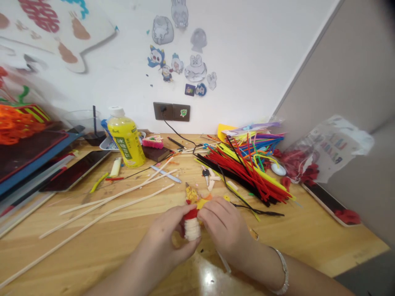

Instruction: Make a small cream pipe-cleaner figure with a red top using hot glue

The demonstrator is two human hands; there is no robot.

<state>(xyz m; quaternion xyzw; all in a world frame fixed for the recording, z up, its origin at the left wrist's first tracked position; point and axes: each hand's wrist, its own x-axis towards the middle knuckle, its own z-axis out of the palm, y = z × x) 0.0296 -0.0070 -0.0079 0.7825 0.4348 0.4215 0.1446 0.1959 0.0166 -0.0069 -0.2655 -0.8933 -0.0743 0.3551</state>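
Both hands close together, lower centre of frame: L hand [166,232] pinching red-and-white pipe-cleaner coil [192,227] between thumb & fingers, R hand [224,227] against its upper side, fingers over the join. Coil looks held just above desk [293,242], contact unclear. Risk: wraps could slip or unwind if grip eases; yellow fuzzy bit [191,194] just above could pull loose if tugged. Join & coil's inner end hidden by fingers; can't tell if R hand pinches or only presses. Farther: long wooden sticks [86,236] left of hands, multicolour pipe-cleaner heap [247,172] upper right of centre, yellow drink bottle [127,142] near wall.
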